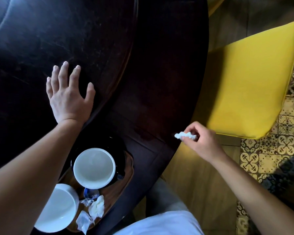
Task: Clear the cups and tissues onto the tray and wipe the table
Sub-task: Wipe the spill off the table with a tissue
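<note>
White cups [94,167] on tray [128,164], tissue [185,135] pinched in right hand [201,143]

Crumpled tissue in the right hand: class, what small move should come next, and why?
Probably carry the crumpled tissue leftward and drop it on the wooden tray. The right hand pinches it at the table's edge, while both white cups and another tissue already sit on the tray.

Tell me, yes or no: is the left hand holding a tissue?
No: the left hand lies flat and open on the table, while the right hand pinches the tissue.
</note>
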